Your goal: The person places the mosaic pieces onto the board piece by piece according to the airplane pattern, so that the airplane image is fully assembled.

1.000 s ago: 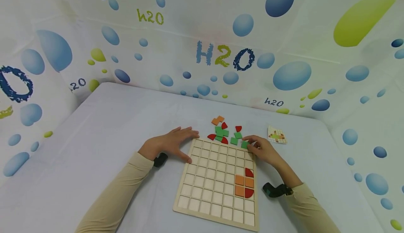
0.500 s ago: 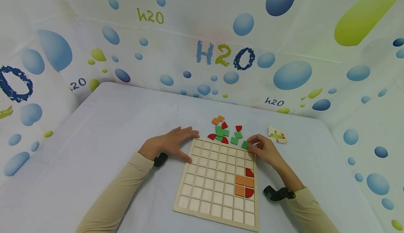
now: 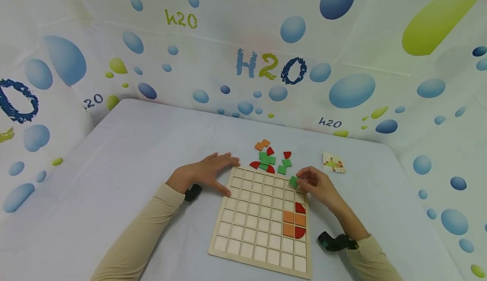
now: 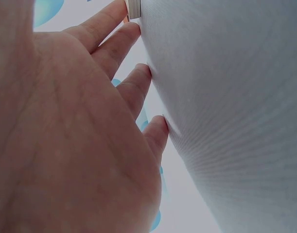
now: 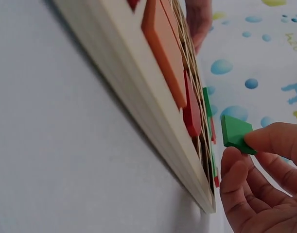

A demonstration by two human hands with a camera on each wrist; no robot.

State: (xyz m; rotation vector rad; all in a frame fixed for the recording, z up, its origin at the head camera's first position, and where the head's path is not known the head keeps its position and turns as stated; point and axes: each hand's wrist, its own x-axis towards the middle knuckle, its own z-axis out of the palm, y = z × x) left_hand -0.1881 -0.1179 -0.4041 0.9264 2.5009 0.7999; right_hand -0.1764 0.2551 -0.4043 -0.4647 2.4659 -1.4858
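A green square tile [image 5: 235, 131] is pinched between thumb and fingers of my right hand [image 3: 318, 184], over the far right corner of a wooden grid board [image 3: 254, 221]. My left hand [image 3: 207, 172] lies spread at the board's far left corner, thumb and forefinger at its edge; in the left wrist view its fingertips [image 4: 144, 71] touch the tabletop. On the board's right side are orange square tiles [image 3: 288, 217] and two red quarter-round tiles [image 3: 299, 208]. Past the far edge lie loose green tiles [image 3: 286, 162], red tiles [image 3: 287, 154] and orange tiles [image 3: 260, 146].
A small pattern card [image 3: 333, 163] lies on the table behind my right hand. The white-covered table [image 3: 152, 133] meets a curtain [image 3: 213, 31] printed with drops and lettering. A black wrist camera [image 3: 332, 241] is strapped to my right wrist.
My right hand has drawn the green tile from the table beyond the far edge toward me, up over the board's corner. The left hand has stayed in place.
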